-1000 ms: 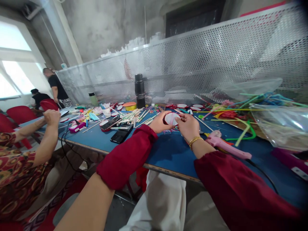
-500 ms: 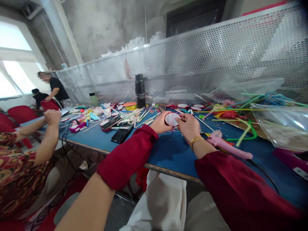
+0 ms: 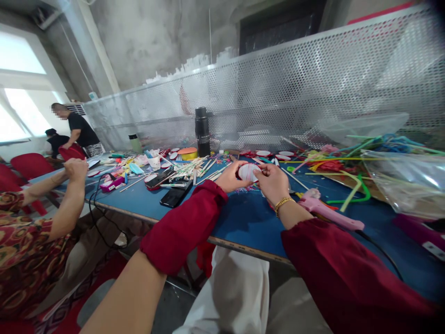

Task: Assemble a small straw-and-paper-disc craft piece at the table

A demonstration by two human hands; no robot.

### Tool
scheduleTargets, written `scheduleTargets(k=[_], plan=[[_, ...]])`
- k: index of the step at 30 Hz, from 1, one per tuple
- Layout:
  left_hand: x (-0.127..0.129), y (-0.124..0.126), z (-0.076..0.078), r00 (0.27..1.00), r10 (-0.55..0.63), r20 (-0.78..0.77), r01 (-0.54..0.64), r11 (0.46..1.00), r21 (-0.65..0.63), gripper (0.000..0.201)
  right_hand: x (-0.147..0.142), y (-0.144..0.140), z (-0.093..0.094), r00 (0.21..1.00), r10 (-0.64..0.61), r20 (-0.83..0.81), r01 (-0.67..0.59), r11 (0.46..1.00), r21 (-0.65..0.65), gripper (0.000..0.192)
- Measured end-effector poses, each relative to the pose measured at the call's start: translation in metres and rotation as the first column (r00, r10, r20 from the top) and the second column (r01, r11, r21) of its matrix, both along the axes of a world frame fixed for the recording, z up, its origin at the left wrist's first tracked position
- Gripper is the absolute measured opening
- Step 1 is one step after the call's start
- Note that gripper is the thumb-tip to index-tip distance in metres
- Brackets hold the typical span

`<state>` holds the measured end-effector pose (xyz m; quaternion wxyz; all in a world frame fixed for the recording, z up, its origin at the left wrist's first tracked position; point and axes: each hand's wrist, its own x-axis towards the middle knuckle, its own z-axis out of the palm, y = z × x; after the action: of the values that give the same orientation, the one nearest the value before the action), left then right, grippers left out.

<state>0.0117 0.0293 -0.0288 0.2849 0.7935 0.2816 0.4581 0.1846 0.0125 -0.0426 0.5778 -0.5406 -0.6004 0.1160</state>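
Observation:
My left hand and my right hand meet over the blue table, both gripping a small round disc with a white face and a red rim. The left fingers curl around its left edge; the right fingers pinch its right edge. Both arms wear dark red sleeves, and a gold bracelet circles my right wrist. A pink glue gun lies on the table just right of my right hand.
Black phones and a heap of sticks lie left of my hands. A black flask stands behind. Coloured straws and plastic bags fill the right. A seated person's arms are at the left; another person stands far left.
My hands stay on the disc with only slight finger shifts. The standing person at the far left has bent forward and shifted a little.

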Motion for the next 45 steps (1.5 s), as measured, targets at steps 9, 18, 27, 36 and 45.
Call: scheduleTargets(k=[9, 18, 27, 36, 45], plan=[[-0.014, 0.018, 0.0, 0.98, 0.071, 0.186, -0.027, 0.973, -0.231, 0.048, -0.008, -0.021, 0.011, 0.979, 0.15, 0.137, -0.139, 0.987, -0.086, 0.021], [-0.017, 0.018, 0.001, 0.983, 0.052, 0.177, -0.012, 0.975, -0.222, 0.037, -0.01, -0.027, 0.016, 0.975, 0.121, 0.186, -0.104, 0.99, -0.1, 0.021], [-0.014, 0.008, 0.008, 0.981, 0.147, 0.129, -0.115, 0.967, -0.229, 0.026, -0.012, -0.028, 0.017, 0.972, 0.146, 0.182, -0.13, 0.987, -0.095, 0.018], [-0.015, 0.003, 0.012, 0.983, 0.157, 0.091, -0.134, 0.967, -0.218, 0.026, -0.013, -0.027, 0.015, 0.974, 0.171, 0.148, -0.156, 0.982, -0.107, 0.017], [-0.013, 0.014, 0.003, 0.976, 0.126, 0.179, -0.065, 0.948, -0.312, 0.035, -0.01, -0.019, 0.01, 0.982, 0.152, 0.109, -0.138, 0.982, -0.128, 0.016]])
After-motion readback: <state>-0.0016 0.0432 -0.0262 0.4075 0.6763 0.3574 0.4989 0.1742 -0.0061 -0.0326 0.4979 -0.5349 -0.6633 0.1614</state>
